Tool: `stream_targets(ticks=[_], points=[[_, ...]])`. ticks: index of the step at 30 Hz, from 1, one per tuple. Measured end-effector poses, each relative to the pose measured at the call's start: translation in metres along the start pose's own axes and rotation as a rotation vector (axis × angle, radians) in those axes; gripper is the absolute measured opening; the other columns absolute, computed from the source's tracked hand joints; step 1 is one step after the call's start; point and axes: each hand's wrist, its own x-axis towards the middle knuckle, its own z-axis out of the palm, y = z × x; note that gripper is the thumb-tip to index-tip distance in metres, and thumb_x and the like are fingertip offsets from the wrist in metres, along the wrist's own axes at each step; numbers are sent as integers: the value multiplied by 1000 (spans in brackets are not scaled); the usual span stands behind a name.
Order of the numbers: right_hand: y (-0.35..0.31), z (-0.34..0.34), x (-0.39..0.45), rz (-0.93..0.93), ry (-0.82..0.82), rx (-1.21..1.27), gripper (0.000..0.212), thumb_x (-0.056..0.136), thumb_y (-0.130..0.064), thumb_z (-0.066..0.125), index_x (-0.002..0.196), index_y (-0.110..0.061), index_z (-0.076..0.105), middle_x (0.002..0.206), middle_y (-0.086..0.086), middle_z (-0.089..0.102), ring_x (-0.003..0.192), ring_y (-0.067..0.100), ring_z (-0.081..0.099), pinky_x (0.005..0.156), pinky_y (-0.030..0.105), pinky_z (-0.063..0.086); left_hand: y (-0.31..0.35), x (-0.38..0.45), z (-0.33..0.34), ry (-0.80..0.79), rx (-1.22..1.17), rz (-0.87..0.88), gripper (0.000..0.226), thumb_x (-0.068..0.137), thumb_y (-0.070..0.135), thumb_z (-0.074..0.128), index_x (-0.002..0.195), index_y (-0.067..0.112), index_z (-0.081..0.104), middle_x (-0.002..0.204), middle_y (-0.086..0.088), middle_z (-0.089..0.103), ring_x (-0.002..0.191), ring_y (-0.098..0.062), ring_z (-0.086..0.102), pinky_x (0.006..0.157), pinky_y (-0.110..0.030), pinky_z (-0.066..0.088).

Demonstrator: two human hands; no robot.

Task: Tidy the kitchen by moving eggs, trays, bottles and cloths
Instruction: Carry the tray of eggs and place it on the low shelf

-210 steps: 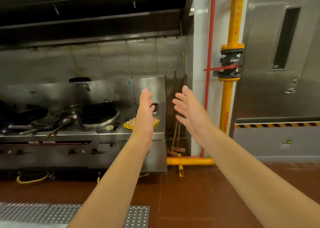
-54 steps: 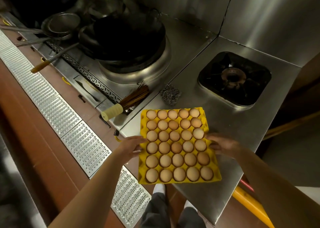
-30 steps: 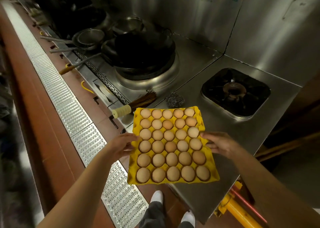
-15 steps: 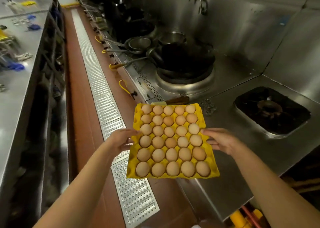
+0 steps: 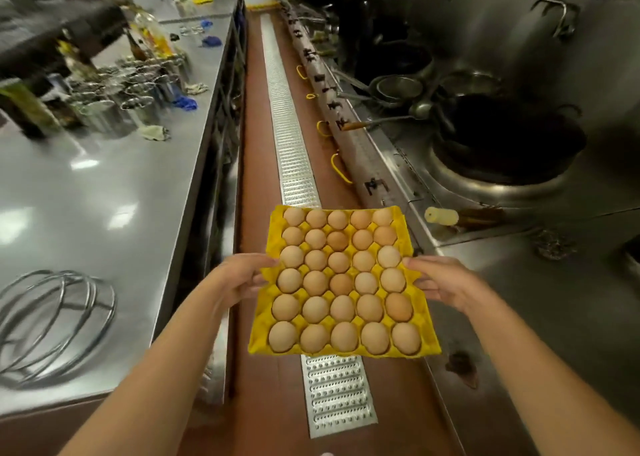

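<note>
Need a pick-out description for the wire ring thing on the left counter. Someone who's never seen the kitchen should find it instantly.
Start at the long steel counter running down the left side of the aisle, across from the wok range. Go to its near end, well short of the cluster of metal canisters and bottles. There lies the wire ring stand: several thin concentric steel hoops lying alone on bare steel, the only open wire item there.
</note>
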Motion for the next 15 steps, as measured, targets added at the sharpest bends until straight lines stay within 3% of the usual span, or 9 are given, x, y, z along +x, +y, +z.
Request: stream_targets(ticks=[2, 4, 5, 7, 9, 13, 15], points=[[-7, 34, 4, -2, -61, -19, 17, 86, -20, 74, 101, -17, 68, 93, 11, 72, 81, 23, 67, 61, 30, 55, -7, -15, -27, 73, -39, 24, 35, 83, 20, 80, 115, 11, 70, 105, -7, 75, 95, -21, 72, 83, -42, 62], [-14, 64, 9, -4, -112, -32, 14, 86, -17, 74, 98, -15, 67, 90, 12, 72, 77, 23, 68, 58, 30, 58, -19, -27, -52, 181, -63, 36, 27, 86, 17, 77, 111, 10, 70, 93, -6, 78, 82, -18, 76, 64, -33, 61], [-18, 77, 11, -4, -143, -43, 15, 86, -17, 74, 100, -14, 67, 90, 12, 72, 77, 24, 68, 62, 31, 58, -26, -35, -63, 221, -71, 42, 29, 85, 19, 78, 111, 10, 71, 91, -6, 77, 82, -19, 75, 64, -33, 61], [-22, 100, 19, -7, -200, -90, 26, 84, -19, 76, 108, -12, 67, 98, 14, 73, 82, 26, 70, 68, 33, 58, -41, -50, -83, 277, -97, 42, 50, 73, 30, 87, 116, 13, 71, 107, -8, 75, 101, -26, 71, 79, -41, 62], [-28, 120, 28, -4, -267, -125, 37, 83, -20, 78, 116, -9, 67, 108, 17, 72, 85, 28, 71, 65, 32, 60, -54, -67, -97, 326, -134, 36, 58, 67, 34, 89, 118, 14, 70, 116, -10, 73, 109, -29, 68, 85, -46, 61], [-42, 160, 37, -13, -412, -242, 37, 84, -24, 78, 116, -9, 67, 112, 15, 71, 81, 26, 73, 60, 30, 60, -79, -107, -103, 478, -264, 28, 29, 85, 14, 77, 113, 8, 71, 101, -9, 75, 86, -21, 68, 56, -30, 58], [-47, 181, 40, -19, -482, -299, 36, 84, -24, 77, 115, -9, 68, 110, 13, 72, 81, 25, 72, 59, 30, 59, -95, -125, -106, 549, -315, 23, 26, 85, 13, 77, 110, 9, 73, 100, -9, 74, 85, -21, 63, 53, -28, 57]])
